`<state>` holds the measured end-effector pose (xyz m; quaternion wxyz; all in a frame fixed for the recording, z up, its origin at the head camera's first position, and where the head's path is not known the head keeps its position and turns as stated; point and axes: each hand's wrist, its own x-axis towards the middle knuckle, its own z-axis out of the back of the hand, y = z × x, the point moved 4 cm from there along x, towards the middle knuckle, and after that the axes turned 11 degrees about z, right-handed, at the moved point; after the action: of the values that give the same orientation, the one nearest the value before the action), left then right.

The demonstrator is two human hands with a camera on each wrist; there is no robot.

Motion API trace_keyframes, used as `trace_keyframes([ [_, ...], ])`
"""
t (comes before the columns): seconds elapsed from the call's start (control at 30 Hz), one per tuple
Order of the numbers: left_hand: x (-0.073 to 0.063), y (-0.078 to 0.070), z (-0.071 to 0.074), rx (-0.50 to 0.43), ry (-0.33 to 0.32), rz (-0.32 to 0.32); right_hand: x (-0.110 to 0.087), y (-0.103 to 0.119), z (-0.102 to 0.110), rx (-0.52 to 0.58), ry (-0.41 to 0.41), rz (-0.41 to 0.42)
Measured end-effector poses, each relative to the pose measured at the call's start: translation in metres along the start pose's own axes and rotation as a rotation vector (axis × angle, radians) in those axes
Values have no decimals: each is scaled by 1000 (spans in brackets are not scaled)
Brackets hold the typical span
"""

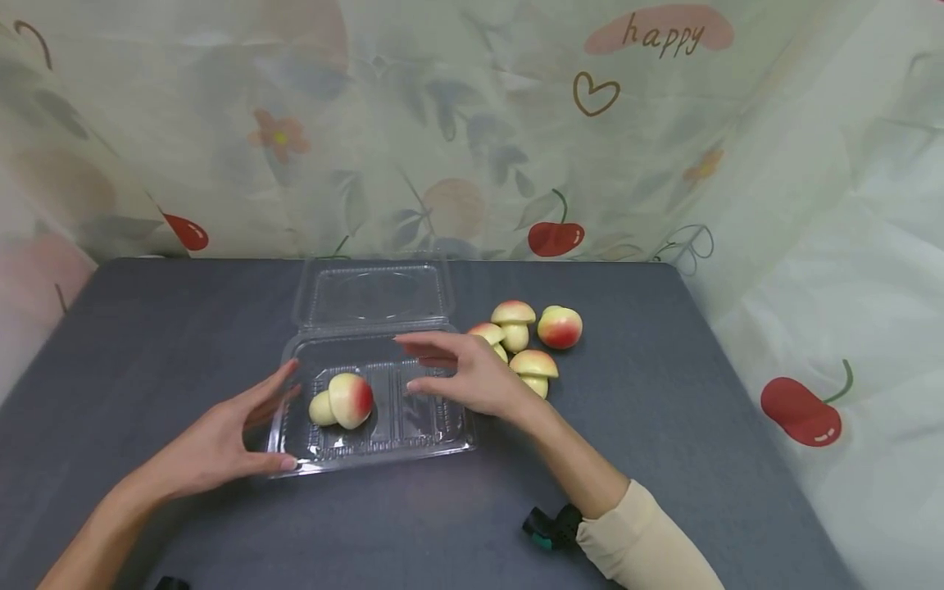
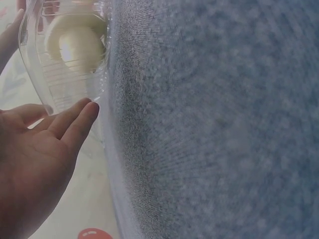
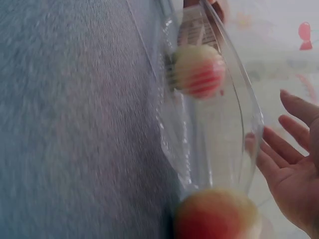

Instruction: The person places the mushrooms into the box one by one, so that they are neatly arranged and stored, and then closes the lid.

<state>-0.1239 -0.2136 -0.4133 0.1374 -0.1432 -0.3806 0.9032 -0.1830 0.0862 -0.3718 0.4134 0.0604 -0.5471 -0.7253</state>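
Note:
A clear plastic clamshell box (image 1: 383, 451) lies with its lid (image 1: 376, 293) folded back on the dark grey table. Inside its left half, a cream toy mushroom (image 1: 350, 401) with a red-blushed cap rests on its side. My left hand (image 1: 214, 442) is at the box's left edge, fingers extended and thumb at the near corner. Over the right half of the box reaches my right hand (image 1: 479, 377), its fingers loosely extended with nothing between them. In the right wrist view, the right hand's fingers (image 3: 274, 149) appear beside the clear wall.
Right of the box stand several more toy mushrooms (image 1: 515, 318), partly hidden by my right hand. One mushroom (image 1: 560, 328) sits slightly apart, cap toward me. A black device (image 1: 549, 527) is by my right wrist. Patterned curtain (image 1: 457, 131) hangs behind the table.

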Motion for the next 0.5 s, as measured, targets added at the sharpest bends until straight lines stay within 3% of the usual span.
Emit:
trace_keyframes([
  [0.23,1,1,0,11,2,9,-10,1,23,42,-53,-9],
  [0.5,0,0,1,5,3,2,-24,0,49,-25,-89,-31],
])
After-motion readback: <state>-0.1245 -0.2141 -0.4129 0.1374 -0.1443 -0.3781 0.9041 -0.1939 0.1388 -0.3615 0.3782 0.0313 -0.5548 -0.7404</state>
